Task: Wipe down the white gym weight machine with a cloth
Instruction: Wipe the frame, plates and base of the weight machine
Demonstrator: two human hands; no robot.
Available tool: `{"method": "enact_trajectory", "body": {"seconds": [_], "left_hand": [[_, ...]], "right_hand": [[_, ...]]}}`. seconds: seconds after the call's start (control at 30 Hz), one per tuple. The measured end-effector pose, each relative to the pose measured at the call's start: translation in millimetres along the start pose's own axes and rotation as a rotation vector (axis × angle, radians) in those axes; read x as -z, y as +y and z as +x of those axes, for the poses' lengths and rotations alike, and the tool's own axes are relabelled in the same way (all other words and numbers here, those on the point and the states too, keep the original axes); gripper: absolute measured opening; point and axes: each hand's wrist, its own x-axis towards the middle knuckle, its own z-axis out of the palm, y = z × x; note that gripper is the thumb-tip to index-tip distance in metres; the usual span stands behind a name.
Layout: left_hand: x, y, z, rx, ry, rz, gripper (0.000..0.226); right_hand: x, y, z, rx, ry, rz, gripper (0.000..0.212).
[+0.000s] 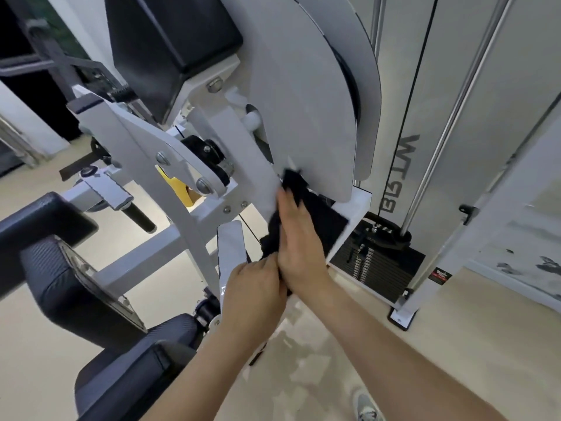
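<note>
The white gym weight machine (303, 95) fills the view, its large curved white cover plate in the middle. A black cloth (318, 217) lies against the lower edge of that plate and the white frame below it. My right hand (299, 241) lies flat on the cloth with straight fingers, pressing it to the machine. My left hand (252, 293) is just below and to the left, its fingers curled round the cloth's lower end.
A black weight stack (376, 265) with chrome guide rods sits at the right. Black padded seat parts (60, 268) are at lower left, a black pad (170, 41) above. A yellow lever (176, 183) shows behind the pivot plate. The floor is beige; a shoe (365, 408) shows at the bottom.
</note>
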Motion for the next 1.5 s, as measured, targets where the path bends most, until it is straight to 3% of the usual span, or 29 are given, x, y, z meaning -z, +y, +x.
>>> {"method": "enact_trajectory", "body": {"seconds": [0.1, 0.2, 0.37, 0.5, 0.6, 0.73, 0.83, 0.87, 0.93, 1.07, 1.17, 1.27, 1.37, 1.5], "left_hand": [[0.1, -3.2, 6.0, -0.009, 0.040, -0.007, 0.019], [-0.7, -3.8, -0.9, -0.115, -0.034, 0.068, 0.008], [13.7, 1.5, -8.2, -0.196, 0.009, 0.060, 0.028], [40.8, -0.8, 8.9, -0.159, 0.156, 0.128, 0.025], [52.3, -9.3, 22.5, -0.102, 0.134, 0.105, 0.026], [44.0, 2.7, 15.2, -0.301, 0.017, 0.279, 0.047], [40.7, 12.8, 14.7, -0.430, 0.043, 0.479, 0.034], [43.7, 13.5, 17.4, -0.442, 0.040, 0.546, 0.043], [53.1, 14.5, 29.8, -0.426, 0.094, 0.671, 0.063], [75.9, 18.1, 54.3, -0.342, 0.185, 0.803, 0.044], [67.2, 7.9, 60.8, -0.321, 0.179, 0.954, 0.055], [56.4, 12.0, 56.7, -0.368, -0.013, 1.050, 0.061], [68.1, 21.6, 70.8, -0.386, -0.057, 1.148, 0.066], [102.2, 18.1, 89.5, -0.199, 0.091, 1.178, 0.067]], "right_hand": [[-0.3, -2.8, 29.0, 0.107, -0.044, -0.007, 0.066], [8.0, 16.3, -8.4, 0.004, -0.074, -0.030, 0.062], [26.6, 36.2, -45.3, -0.198, 0.024, 0.025, 0.051], [3.2, -7.9, 24.2, 0.042, 0.078, -0.034, 0.045], [0.8, -10.8, 38.1, 0.143, 0.026, -0.050, 0.049], [25.0, 31.5, -31.3, 0.131, -0.051, -0.134, 0.054], [40.5, 40.0, -34.9, -0.013, 0.023, -0.150, 0.046], [41.2, 32.7, -22.1, -0.050, 0.048, -0.148, 0.043], [36.8, 11.4, 14.2, -0.027, 0.115, -0.123, 0.041], [19.4, -16.9, 51.2, -0.029, 0.228, 0.080, 0.033], [12.9, -1.4, 3.2, -0.013, 0.049, -0.036, 0.044], [20.2, 23.9, -35.5, 0.014, -0.116, -0.358, 0.052], [30.7, 13.8, -21.8, -0.005, -0.041, -0.562, 0.053], [31.0, -11.5, 19.5, 0.111, -0.001, -0.374, 0.044]]}}
